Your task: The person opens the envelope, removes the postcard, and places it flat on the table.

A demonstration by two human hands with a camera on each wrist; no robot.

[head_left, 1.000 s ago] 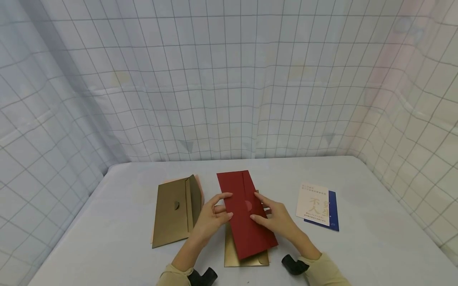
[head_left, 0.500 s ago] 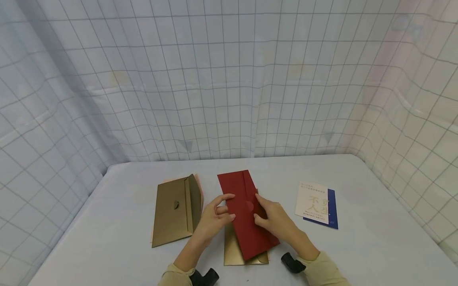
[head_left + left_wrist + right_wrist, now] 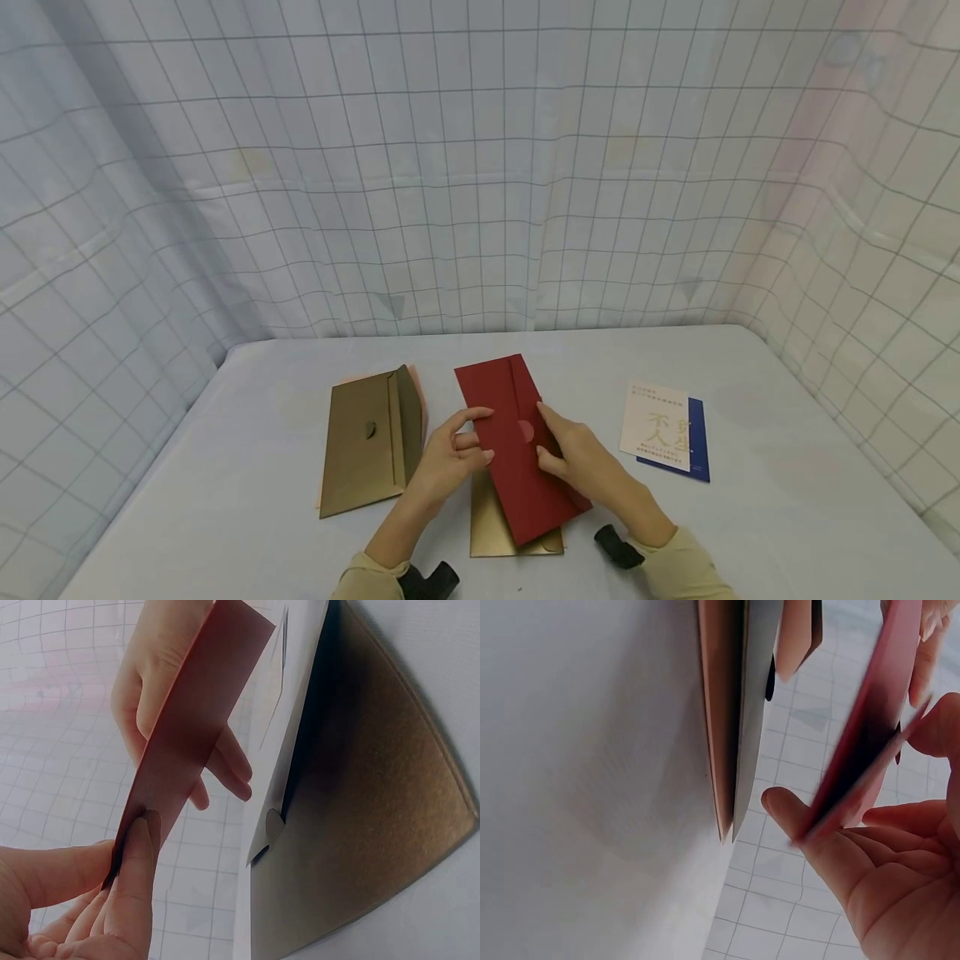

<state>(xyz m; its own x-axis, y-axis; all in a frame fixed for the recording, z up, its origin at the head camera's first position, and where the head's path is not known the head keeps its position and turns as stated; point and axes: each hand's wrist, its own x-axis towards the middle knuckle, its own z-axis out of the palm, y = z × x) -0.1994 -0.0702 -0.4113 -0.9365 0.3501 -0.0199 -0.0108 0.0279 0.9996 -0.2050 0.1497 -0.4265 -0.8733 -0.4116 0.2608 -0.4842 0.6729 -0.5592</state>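
Note:
A long red envelope (image 3: 504, 483) is held slantwise above the table in the head view, its side flap and round tab facing up. My left hand (image 3: 444, 467) pinches its left edge between thumb and fingers, plain in the left wrist view. At the opposite edge, my right hand (image 3: 588, 462) holds the envelope, fingers behind and thumb by the flap. In the right wrist view the red flap (image 3: 870, 776) stands slightly away from the body, with a dark gap between. Partly hidden underneath lies a gold envelope (image 3: 486, 525) on the table.
To the left lies a bronze envelope (image 3: 356, 454) with its flap raised, pale pink paper showing behind it. A cream card (image 3: 654, 429) with gold characters overlaps a blue card (image 3: 699, 442) on the right. Gridded white curtains (image 3: 480, 167) enclose the white table (image 3: 787, 500).
The red envelope's near end has swung slightly to the right, and my right hand has shifted a little right with it. My left hand has moved only slightly. The other envelopes and cards stay put.

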